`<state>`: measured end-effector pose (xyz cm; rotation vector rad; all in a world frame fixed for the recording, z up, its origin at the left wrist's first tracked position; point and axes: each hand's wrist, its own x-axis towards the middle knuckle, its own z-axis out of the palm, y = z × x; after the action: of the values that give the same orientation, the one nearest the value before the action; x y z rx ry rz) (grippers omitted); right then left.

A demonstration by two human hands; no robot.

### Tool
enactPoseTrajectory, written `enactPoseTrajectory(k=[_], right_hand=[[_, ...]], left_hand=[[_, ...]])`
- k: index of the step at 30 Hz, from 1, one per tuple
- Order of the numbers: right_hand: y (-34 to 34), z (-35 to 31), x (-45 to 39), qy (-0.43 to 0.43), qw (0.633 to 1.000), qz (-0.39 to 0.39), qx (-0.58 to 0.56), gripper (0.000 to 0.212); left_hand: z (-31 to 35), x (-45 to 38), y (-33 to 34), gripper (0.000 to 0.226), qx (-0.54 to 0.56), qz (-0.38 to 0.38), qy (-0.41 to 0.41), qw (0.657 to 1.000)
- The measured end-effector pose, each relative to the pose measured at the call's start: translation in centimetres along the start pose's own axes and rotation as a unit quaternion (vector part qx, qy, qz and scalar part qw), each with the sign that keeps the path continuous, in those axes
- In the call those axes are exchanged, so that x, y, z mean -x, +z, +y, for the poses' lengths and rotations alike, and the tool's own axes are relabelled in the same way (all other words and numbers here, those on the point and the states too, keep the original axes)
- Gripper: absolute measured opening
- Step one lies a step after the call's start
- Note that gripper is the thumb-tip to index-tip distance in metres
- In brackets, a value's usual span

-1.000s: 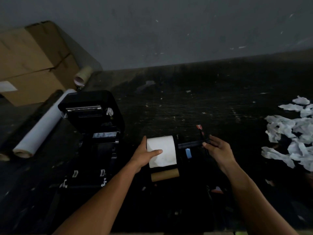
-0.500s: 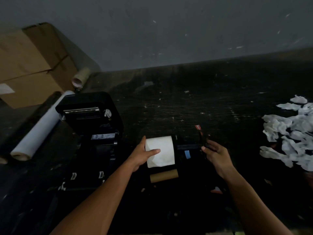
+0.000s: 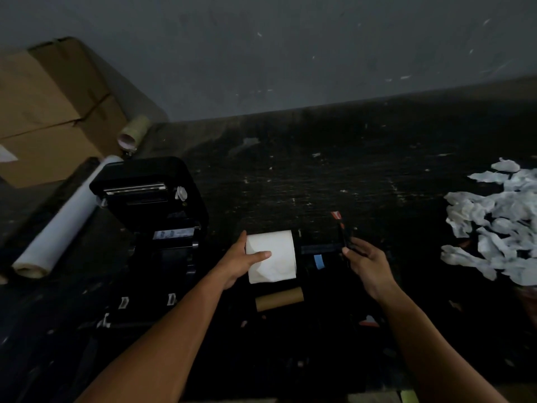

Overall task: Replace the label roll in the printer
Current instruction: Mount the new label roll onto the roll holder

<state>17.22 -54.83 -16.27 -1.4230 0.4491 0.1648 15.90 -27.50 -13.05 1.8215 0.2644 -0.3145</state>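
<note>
A black label printer (image 3: 151,228) stands on the dark table at the left with its lid raised. To its right my left hand (image 3: 241,260) grips a white label roll (image 3: 273,254), thumb across its front. The roll sits on a black spindle holder (image 3: 319,248) with a blue tab. My right hand (image 3: 363,263) pinches the holder's right end plate between thumb and fingers. An empty brown cardboard core (image 3: 279,299) lies just in front of the roll.
A long white paper roll (image 3: 64,219) lies left of the printer, with cardboard boxes (image 3: 49,112) and a tape roll (image 3: 133,132) behind it. A heap of crumpled white label scraps (image 3: 494,225) covers the right side. A grey wall runs along the back.
Both hands and the roll on its holder stay nearly in place. The right hand's fingers have closed onto the holder's end plate.
</note>
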Motion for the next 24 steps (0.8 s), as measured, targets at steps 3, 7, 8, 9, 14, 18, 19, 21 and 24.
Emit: enactPoseTrajectory(k=[3, 7, 8, 9, 14, 18, 19, 21, 24], right_hand=[[-0.05, 0.48, -0.23, 0.017, 1.0, -0.004, -0.002, 0.046], [0.05, 0.89, -0.12, -0.001, 1.0, 0.002, 0.014, 0.05], [0.1, 1.01, -0.11, -0.004, 1.0, 0.006, 0.009, 0.051], [0.15, 1.09, -0.08, -0.01, 1.0, 0.007, 0.007, 0.05], [0.08, 0.68, -0.15, -0.025, 0.999, -0.012, 0.041, 0.042], [-0.08, 0.37, -0.57, -0.024, 0.997, -0.02, 0.067, 0.048], [-0.07, 0.49, -0.7, -0.021, 0.997, -0.022, 0.071, 0.049], [0.02, 0.65, -0.63, -0.018, 0.996, -0.027, 0.088, 0.05], [0.46, 0.46, -0.05, -0.028, 0.994, -0.036, 0.103, 0.05]], left_hand=[[0.13, -0.12, -0.08, 0.063, 0.015, -0.009, -0.004, 1.0], [0.18, -0.56, -0.18, 0.058, 0.026, -0.012, -0.008, 1.0], [0.13, -0.66, -0.25, 0.059, 0.024, -0.01, -0.008, 1.0], [-0.01, -0.74, -0.28, 0.06, 0.025, -0.007, -0.009, 1.0], [-0.59, -0.64, -0.05, 0.055, 0.044, 0.004, -0.003, 0.999], [-0.46, -0.52, 0.01, 0.054, 0.057, 0.006, -0.005, 0.998], [-0.51, -0.57, -0.02, 0.055, 0.058, 0.006, -0.006, 0.998], [-0.54, -0.56, -0.04, 0.056, 0.056, 0.006, -0.007, 0.998], [-0.69, -0.69, -0.06, 0.059, 0.054, 0.009, -0.005, 0.998]])
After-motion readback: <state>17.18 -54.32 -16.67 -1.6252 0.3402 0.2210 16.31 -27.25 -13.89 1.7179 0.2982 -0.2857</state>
